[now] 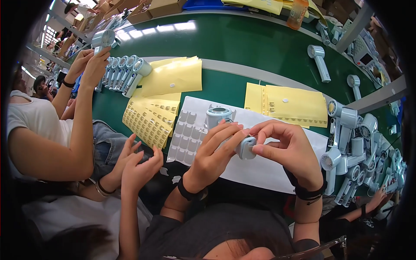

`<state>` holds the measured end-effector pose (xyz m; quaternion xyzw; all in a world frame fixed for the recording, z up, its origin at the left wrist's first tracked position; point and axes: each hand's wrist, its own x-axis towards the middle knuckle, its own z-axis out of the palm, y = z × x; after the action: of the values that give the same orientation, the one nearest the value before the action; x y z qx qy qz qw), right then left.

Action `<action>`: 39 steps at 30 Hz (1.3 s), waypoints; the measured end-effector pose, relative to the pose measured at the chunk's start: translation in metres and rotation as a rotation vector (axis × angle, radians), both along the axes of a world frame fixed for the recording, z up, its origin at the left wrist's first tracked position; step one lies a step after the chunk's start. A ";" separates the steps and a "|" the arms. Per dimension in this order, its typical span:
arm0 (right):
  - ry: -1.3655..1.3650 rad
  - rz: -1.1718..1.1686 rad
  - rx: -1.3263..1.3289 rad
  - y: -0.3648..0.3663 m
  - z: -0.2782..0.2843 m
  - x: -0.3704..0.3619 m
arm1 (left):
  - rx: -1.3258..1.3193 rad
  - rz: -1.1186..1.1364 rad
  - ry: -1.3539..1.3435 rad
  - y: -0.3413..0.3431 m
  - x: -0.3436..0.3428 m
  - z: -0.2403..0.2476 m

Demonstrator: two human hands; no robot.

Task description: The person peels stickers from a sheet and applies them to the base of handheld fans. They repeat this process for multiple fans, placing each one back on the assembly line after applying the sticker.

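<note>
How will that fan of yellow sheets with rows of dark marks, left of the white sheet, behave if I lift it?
The yellow sheets look thin, so they will probably flop if lifted by one corner. They lie loosely overlapped, so pushing one may shift or drag the others.

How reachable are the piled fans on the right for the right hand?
Likely yes: the right hand is at the fan in the left hand, but only flat white paper seems to lie between it and the piled fans.
</note>
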<state>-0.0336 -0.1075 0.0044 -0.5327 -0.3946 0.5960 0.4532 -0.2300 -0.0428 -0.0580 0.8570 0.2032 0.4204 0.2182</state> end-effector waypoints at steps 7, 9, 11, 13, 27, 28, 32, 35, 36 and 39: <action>-0.020 0.006 0.032 -0.011 0.002 0.013 | -0.002 -0.029 0.006 -0.008 0.013 0.007; -0.024 0.011 0.042 -0.014 0.000 0.017 | 0.012 -0.030 0.011 -0.011 0.017 0.006; -0.024 0.006 0.046 -0.017 0.002 0.020 | 0.017 -0.025 0.013 -0.014 0.021 0.006; -0.021 0.004 0.056 -0.020 0.004 0.023 | 0.027 -0.021 0.017 -0.017 0.024 0.010; -0.119 -0.480 0.127 -0.016 -0.055 0.090 | 0.196 -0.297 0.420 -0.016 0.047 0.003; -0.130 -0.480 0.132 -0.005 -0.064 0.093 | 0.207 -0.310 0.477 -0.015 0.051 -0.004; -1.016 -0.435 0.172 0.034 -0.103 0.088 | 0.193 -0.331 0.687 -0.018 0.058 -0.032; -1.374 -0.459 0.180 0.051 -0.121 0.086 | 0.119 -0.302 0.607 -0.023 0.063 -0.033; -1.364 -0.475 0.179 0.051 -0.126 0.088 | 0.101 -0.295 0.574 -0.021 0.065 -0.034; -1.333 -0.481 0.215 0.055 -0.128 0.085 | -0.006 -0.188 0.443 -0.015 0.059 -0.030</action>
<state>0.0512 -0.0528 -0.1232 -0.8080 -0.5156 -0.0146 0.2846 -0.1713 -0.0580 -0.0876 0.9428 0.1668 0.1991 0.2090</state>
